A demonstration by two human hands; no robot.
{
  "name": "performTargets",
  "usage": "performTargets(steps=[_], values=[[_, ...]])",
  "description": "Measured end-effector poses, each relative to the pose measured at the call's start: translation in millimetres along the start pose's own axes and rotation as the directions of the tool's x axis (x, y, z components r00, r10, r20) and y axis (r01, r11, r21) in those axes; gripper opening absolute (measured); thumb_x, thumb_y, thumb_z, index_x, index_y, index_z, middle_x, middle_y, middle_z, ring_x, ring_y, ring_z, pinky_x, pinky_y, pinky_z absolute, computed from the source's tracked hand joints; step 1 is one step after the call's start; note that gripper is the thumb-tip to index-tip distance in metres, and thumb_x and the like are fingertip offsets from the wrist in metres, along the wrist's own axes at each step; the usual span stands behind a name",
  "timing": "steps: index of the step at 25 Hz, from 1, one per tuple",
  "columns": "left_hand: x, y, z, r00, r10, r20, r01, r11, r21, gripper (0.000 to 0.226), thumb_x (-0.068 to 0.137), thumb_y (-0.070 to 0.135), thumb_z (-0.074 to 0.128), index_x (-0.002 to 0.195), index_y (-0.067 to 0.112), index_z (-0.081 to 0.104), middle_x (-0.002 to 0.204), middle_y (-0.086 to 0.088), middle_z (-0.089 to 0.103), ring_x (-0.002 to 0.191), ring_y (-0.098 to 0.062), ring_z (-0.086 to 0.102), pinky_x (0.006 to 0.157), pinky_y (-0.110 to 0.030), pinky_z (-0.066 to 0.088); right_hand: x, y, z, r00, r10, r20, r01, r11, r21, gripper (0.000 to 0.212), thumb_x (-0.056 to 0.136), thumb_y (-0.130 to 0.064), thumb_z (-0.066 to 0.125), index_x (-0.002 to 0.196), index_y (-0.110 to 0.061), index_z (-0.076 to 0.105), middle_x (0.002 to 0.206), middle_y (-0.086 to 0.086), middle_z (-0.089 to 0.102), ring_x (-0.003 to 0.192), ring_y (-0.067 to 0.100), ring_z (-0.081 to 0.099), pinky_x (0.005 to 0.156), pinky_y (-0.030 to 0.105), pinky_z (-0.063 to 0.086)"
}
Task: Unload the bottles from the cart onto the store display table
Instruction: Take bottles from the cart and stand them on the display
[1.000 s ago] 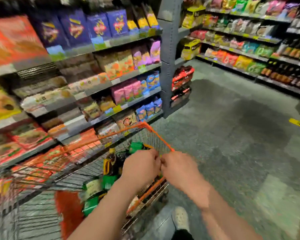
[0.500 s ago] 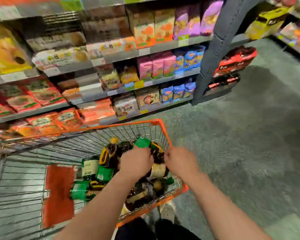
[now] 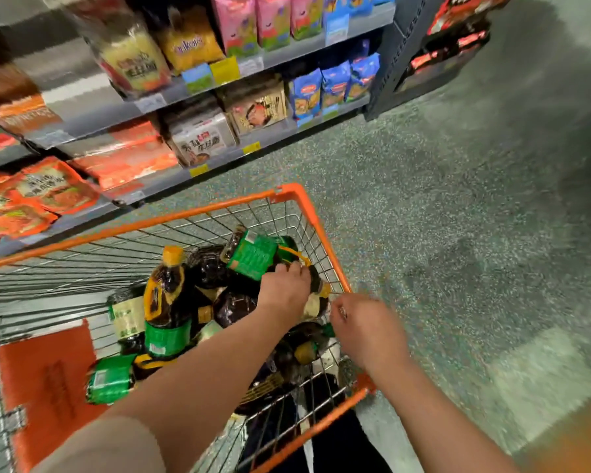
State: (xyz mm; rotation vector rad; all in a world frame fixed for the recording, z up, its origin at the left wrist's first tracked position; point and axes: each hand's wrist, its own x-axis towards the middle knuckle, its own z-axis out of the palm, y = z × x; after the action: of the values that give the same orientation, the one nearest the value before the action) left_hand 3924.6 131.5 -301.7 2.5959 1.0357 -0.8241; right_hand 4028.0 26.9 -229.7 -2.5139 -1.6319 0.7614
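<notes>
Forearms reach down from the lower edge of the view into an orange-rimmed wire cart (image 3: 301,213). The left hand (image 3: 284,291) lies knuckles-up over the heap of bottles, its fingers curled down onto a green-labelled bottle (image 3: 256,256) near the cart's front right corner; whether it truly grips that bottle I cannot tell. The right hand (image 3: 365,327) sits at the cart's right rim, fingers bent around the wire there, blurred by motion.

That green-labelled bottle lies on its side, long axis running roughly left to right. Beside it an orange-capped dark bottle (image 3: 168,295) stands nearly upright, cap pointing toward the shelves, with a green band around its lower body. More dark bottles lie tumbled under and around the arms. Their label text is too blurred to read.

An orange panel (image 3: 45,380) sits at the cart's left end. Store shelves (image 3: 219,155) with snack packets run behind, above a speckled green floor (image 3: 458,199).
</notes>
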Motion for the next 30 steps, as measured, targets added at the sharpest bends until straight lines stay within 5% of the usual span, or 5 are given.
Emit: performTargets(steps=[4, 8, 16, 25, 30], values=[[27.6, 4.3, 19.6, 0.995, 0.095, 0.011, -0.093, 0.944, 0.318, 0.050, 0.100, 0.021, 0.042, 0.142, -0.003, 0.029, 0.137, -0.021, 0.045, 0.106, -0.034, 0.057, 0.066, -0.033, 0.041, -0.9, 4.2, 12.1, 0.998, -0.001, -0.060, 0.000, 1.000, -0.007, 0.014, 0.084, -0.022, 0.061, 0.074, -0.015, 0.069, 0.064, 0.003, 0.065, 0.054, 0.024, 0.060, 0.046, 0.034, 0.051], [49.6, 10.0, 2.1, 0.992, 0.046, 0.114, -0.079, 0.950, 0.303, 0.028, 0.097, 0.008, 0.048, 0.123, 0.012, 0.057, 0.116, -0.001, 0.063, 0.100, -0.019, 0.064, 0.054, -0.025, 0.032, 1.4, -0.7, 8.0, 0.998, 0.053, -0.031, -0.054, 0.999, -0.007, 0.024, 0.091, -0.030, 0.049, 0.084, -0.018, 0.069, 0.076, 0.001, 0.067, 0.065, 0.023, 0.061, 0.057, 0.034, 0.052], [3.1, -25.5, -14.6, 0.985, 0.159, 0.062, -0.171, 0.944, 0.284, 0.051, 0.083, 0.021, 0.067, 0.129, 0.018, 0.044, 0.114, -0.001, 0.057, 0.092, -0.026, 0.065, 0.062, -0.032, 0.045, -25.8, -7.1, -25.6, 0.996, 0.078, 0.039, -0.082, 0.989, 0.124, 0.026, 0.094, -0.028, 0.044, 0.090, -0.018, 0.067, 0.081, -0.001, 0.068, 0.070, 0.019, 0.061, 0.061, 0.031, 0.049], [-105.0, -32.1, -78.0, 0.933, -0.333, -0.136, 0.245, 0.864, -0.440, 0.069, 0.053, 0.081, 0.063, 0.095, 0.031, 0.041, 0.089, 0.011, 0.065, 0.085, -0.016, 0.067, 0.064, -0.030, 0.051, -40.5, -12.6, -82.3, 1.000, 0.008, 0.001, -0.008, 0.996, 0.089, 0.026, 0.091, -0.026, 0.041, 0.091, -0.016, 0.066, 0.095, 0.008, 0.069, 0.090, 0.030, 0.061, 0.073, 0.036, 0.046], [-174.4, 14.9, -136.1, 0.876, -0.375, -0.303, 0.095, 0.751, -0.654, 0.070, 0.050, 0.078, 0.070, 0.100, 0.036, 0.046, 0.088, 0.016, 0.062, 0.091, -0.011, 0.064, 0.069, -0.028, 0.047, -46.1, -6.7, -135.6, 0.979, -0.091, -0.180, 0.109, 0.990, 0.094, 0.025, 0.095, -0.028, 0.048, 0.105, -0.018, 0.068, 0.102, 0.010, 0.070, 0.099, 0.029, 0.062, 0.080, 0.034, 0.043]])
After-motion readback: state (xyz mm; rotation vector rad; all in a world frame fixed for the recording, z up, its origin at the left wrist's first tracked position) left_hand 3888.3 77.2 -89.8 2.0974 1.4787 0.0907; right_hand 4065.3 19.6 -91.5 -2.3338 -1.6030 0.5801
